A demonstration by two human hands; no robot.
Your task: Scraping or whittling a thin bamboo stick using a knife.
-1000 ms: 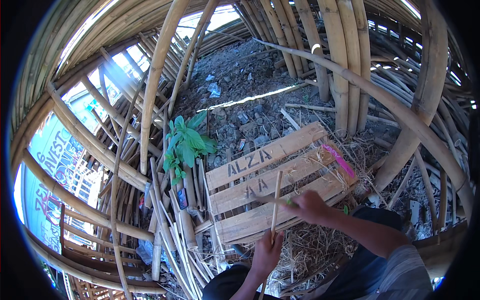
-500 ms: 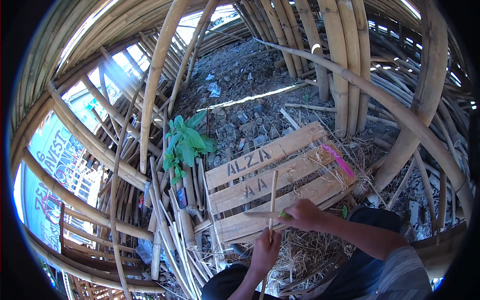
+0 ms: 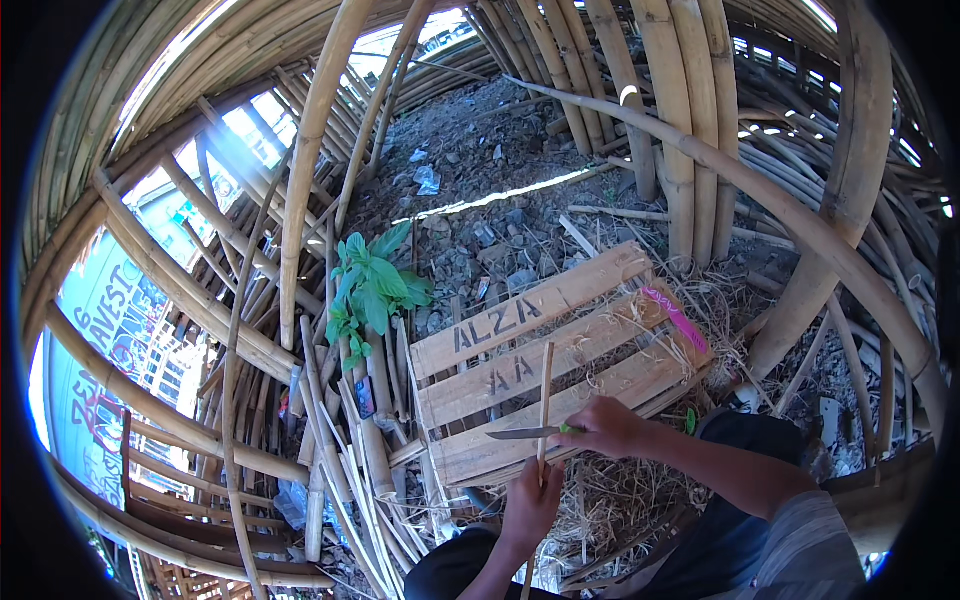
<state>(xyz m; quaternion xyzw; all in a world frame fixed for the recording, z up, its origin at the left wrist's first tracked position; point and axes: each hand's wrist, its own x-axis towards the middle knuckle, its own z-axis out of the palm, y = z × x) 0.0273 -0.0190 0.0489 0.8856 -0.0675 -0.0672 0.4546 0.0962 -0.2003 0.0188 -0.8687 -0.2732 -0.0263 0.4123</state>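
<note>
A thin bamboo strip (image 3: 546,385) stands nearly upright in front of a slatted wooden crate (image 3: 480,412). My left hand (image 3: 533,505) is closed round its lower part, and the strip's bottom end runs down past my wrist. In my right hand (image 3: 607,428) is a knife (image 3: 523,433) with a green handle, its fingers wrapped round the grip. The blade points left and crosses the strip just above my left hand. Whether the edge bites into the strip cannot be made out.
Split bamboo strips (image 3: 350,480) lie to the left of the crate, beside a green leafy plant (image 3: 375,280). A pink ribbon (image 3: 680,322) lies on the crate's right end. Dry shavings (image 3: 600,510) cover the ground below. Thick bamboo poles (image 3: 690,130) rise behind, and one long pole (image 3: 760,195) slants across the right.
The knife blade, blurred half a second ago, now shows sharply, tilted slightly differently against the strip. Both hands stay in almost the same place.
</note>
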